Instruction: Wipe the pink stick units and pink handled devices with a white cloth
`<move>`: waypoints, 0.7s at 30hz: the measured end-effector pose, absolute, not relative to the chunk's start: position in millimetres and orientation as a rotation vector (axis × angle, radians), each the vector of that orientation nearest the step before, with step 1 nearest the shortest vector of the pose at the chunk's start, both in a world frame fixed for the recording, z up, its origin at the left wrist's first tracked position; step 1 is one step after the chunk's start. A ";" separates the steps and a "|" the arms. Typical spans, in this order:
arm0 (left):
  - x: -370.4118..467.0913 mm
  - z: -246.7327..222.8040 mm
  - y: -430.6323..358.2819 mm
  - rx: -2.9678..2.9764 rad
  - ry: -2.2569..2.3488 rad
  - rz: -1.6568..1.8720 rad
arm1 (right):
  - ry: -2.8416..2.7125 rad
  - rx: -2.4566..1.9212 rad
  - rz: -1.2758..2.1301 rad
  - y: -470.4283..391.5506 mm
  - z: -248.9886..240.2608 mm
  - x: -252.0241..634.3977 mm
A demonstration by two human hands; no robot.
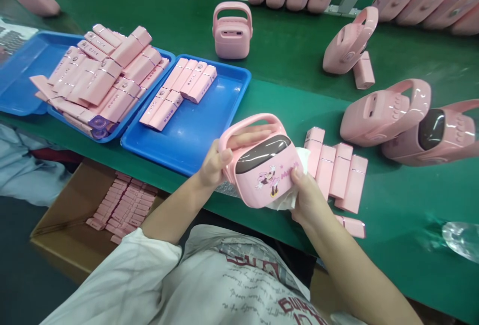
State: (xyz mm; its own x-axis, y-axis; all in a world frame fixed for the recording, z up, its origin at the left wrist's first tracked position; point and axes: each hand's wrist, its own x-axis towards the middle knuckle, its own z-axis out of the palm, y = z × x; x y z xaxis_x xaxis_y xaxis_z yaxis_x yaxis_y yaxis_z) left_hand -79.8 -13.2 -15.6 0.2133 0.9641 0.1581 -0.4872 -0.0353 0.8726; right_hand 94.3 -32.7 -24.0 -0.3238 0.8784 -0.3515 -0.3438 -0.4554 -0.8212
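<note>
Held between both hands is a pink handled device with a dark glossy window and a printed cartoon mouse figure on its front. My left hand is closed round its left side, the thumb at the base of the handle and the fingers passing behind through the handle's opening. My right hand grips the lower right side, thumb on the front face. A white cloth is bunched behind the device under my right hand. Several slim pink blocks lie just beyond my right hand on the green table.
A blue tray holds several pink blocks; another blue tray beside it is heaped with them. More pink handled devices stand at the back and right. Below the table edge sits a cardboard box of pink blocks.
</note>
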 end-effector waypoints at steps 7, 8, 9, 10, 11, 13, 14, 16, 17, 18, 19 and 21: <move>-75.2 -15.1 -14.7 0.954 0.540 1.300 | -0.956 -1.076 1.693 -35.6 -29.8 93.7; -74.5 -16.6 -14.7 0.933 0.537 1.318 | -1.029 -1.097 1.593 -36.8 -28.7 93.7; -73.8 -18.2 -14.9 0.918 0.542 1.329 | -1.121 -1.119 1.483 -38.0 -27.3 93.7; -73.2 -19.8 -15.2 0.916 0.555 1.326 | -1.233 -1.137 1.367 -39.2 -25.9 93.8; -72.6 -21.4 -15.7 0.923 0.569 1.316 | -1.365 -1.141 1.249 -40.6 -24.9 93.9; -71.1 -23.1 -16.5 0.946 0.592 1.277 | -1.652 -1.099 0.996 -43.7 -24.6 94.0; -70.1 -23.0 -16.5 0.954 0.603 1.264 | -1.789 -1.049 0.865 -45.6 -25.5 93.8; -68.1 -20.0 -14.5 0.926 0.652 1.286 | -2.050 -0.884 0.645 -49.6 -28.9 93.2; -67.2 -17.4 -12.4 0.881 0.688 1.310 | -2.174 -0.789 0.574 -51.3 -30.9 92.7; -66.7 -14.4 -9.8 0.837 0.724 1.331 | -2.280 -0.709 0.526 -52.5 -32.8 92.1; -66.5 -11.6 -6.8 0.785 0.751 1.352 | -2.356 -0.655 0.490 -52.9 -34.5 91.5; -67.3 -8.0 -0.9 0.648 0.774 1.386 | -2.396 -0.646 0.419 -51.7 -36.9 90.4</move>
State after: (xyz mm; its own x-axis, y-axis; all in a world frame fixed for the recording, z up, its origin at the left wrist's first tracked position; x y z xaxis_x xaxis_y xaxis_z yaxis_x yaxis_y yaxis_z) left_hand -67.3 -0.9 -8.0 0.0196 0.9950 -0.0974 -0.6047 0.0894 0.7914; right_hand 90.4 -51.7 -36.9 -0.6915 0.5397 0.4801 0.3450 0.8307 -0.4370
